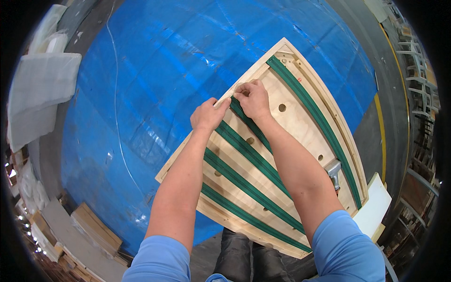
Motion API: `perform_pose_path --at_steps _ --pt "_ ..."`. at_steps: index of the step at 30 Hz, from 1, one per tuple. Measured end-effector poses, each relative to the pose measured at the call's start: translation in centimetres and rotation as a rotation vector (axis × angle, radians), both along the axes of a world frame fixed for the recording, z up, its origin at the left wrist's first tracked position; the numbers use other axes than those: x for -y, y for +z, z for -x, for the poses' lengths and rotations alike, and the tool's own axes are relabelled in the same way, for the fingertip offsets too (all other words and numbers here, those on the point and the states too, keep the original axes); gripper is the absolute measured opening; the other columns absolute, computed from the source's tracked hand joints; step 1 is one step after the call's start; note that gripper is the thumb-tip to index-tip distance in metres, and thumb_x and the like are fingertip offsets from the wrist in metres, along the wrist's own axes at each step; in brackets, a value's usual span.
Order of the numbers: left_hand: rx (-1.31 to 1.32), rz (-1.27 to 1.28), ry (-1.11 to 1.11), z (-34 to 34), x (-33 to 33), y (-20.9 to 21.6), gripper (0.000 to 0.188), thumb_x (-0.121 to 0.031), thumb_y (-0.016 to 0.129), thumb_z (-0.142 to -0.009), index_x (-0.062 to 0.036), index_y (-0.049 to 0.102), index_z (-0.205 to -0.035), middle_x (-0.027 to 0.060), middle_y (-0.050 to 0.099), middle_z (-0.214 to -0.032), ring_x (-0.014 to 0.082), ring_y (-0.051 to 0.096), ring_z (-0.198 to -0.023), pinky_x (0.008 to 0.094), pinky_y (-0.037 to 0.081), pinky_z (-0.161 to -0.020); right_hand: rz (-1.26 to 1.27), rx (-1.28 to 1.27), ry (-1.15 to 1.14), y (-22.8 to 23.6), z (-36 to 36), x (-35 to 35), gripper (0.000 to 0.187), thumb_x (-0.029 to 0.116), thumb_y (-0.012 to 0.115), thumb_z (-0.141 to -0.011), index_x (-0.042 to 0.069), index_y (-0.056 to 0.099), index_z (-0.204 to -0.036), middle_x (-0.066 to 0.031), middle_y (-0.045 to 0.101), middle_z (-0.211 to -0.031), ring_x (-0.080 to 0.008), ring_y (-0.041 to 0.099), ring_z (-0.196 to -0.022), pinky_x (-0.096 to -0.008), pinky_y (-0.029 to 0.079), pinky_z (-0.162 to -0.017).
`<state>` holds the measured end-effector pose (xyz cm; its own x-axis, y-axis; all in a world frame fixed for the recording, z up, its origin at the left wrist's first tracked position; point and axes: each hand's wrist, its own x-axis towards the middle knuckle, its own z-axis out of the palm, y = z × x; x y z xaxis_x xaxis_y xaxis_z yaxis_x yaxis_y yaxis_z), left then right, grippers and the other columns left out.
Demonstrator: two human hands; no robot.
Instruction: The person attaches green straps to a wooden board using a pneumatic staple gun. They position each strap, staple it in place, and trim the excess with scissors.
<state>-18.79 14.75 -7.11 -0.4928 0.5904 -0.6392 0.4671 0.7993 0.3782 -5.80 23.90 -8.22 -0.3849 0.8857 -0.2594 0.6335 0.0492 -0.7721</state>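
A wooden frame (263, 70) with a plywood panel (305, 127) lies in front of me, and several green webbing straps (244, 146) run across it. My left hand (208, 115) is closed on the frame's far left rail, its thumb beside the end of one strap. Just right of it, my right hand (254, 99) is closed in a pinch at that same strap's end, against the rail. The fingertips partly hide the strap end. A grey pneumatic staple gun (333, 173) rests on the panel beyond my right forearm, next to the rightmost strap.
Blue tarp (155, 70) covers the floor under and beyond the frame, with a thin clear hose (116, 94) lying along its left part. Wrapped white panels (44, 89) and a cardboard piece (96, 230) stand at the left. A white board (373, 202) is by the frame's right corner.
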Motion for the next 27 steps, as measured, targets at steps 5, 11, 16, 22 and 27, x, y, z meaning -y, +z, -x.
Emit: perform_pose_path --at_steps 5,11,16,22,27 --pt "0.029 0.052 -0.062 -0.1 -0.6 0.5 0.073 -0.072 0.051 -0.088 -0.0135 0.068 -0.127 0.0135 0.073 -0.115 0.0312 0.067 -0.115 0.0442 0.052 -0.095 0.071 -0.124 -0.069 -1.3 -2.0 -0.8 0.021 0.014 0.08 -0.079 0.005 0.076 -0.098 -0.0121 0.064 -0.098 -0.0231 0.068 -0.085 -0.0367 0.056 -0.082" --pt "0.011 0.059 -0.05 0.0 -0.3 0.7 0.073 -0.073 0.05 -0.089 -0.0128 0.069 -0.126 0.0137 0.074 -0.112 0.031 0.067 -0.113 0.0442 0.052 -0.094 0.138 -0.233 -0.221 -2.0 -3.1 -0.7 0.041 0.02 0.078 -0.083 0.004 0.067 -0.119 -0.0097 0.065 -0.095 -0.0219 0.065 -0.082 -0.0351 0.055 -0.079" --pt "0.004 0.044 -0.037 -0.2 -0.3 0.6 0.072 -0.073 0.05 -0.089 -0.0131 0.07 -0.124 0.0143 0.074 -0.112 0.0322 0.067 -0.112 0.0451 0.052 -0.093 -0.06 -0.049 -0.286 -1.1 -1.8 -2.0 0.038 0.019 0.078 -0.083 0.006 0.068 -0.118 -0.0098 0.064 -0.091 -0.0239 0.064 -0.083 -0.0377 0.053 -0.079" --pt "-0.018 0.009 -0.026 -0.2 -0.2 -0.1 0.068 -0.072 0.052 -0.089 -0.0137 0.072 -0.118 0.0155 0.074 -0.108 0.0345 0.068 -0.107 0.0466 0.052 -0.09 -0.067 0.006 -0.259 -0.7 -1.5 -2.2 0.037 0.021 0.078 -0.083 0.009 0.068 -0.117 -0.0098 0.066 -0.089 -0.0258 0.066 -0.085 -0.0393 0.053 -0.08" --pt "-0.023 -0.004 -0.02 -0.2 -0.1 -0.3 0.067 -0.071 0.051 -0.089 -0.013 0.073 -0.116 0.0156 0.074 -0.106 0.0344 0.069 -0.106 0.0467 0.052 -0.09 -0.023 0.007 -0.261 -0.2 -1.2 -2.4 0.039 0.021 0.079 -0.082 0.009 0.068 -0.118 -0.009 0.065 -0.089 -0.0249 0.065 -0.084 -0.0389 0.053 -0.08"
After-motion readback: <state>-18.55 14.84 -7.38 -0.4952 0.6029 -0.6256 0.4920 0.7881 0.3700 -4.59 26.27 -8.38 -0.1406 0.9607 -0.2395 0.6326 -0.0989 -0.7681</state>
